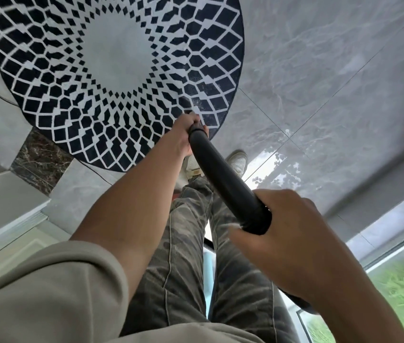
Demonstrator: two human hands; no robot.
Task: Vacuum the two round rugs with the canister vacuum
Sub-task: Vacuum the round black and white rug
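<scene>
No lettering, brand, number or sign can be read on the vacuum tube (223, 179), the round rug (116, 53) or the floor tiles (332, 70).

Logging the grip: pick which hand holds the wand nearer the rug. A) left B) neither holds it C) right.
A: the left hand grips the black wand at its far end by the round rug; the right hand holds the near end.
</scene>
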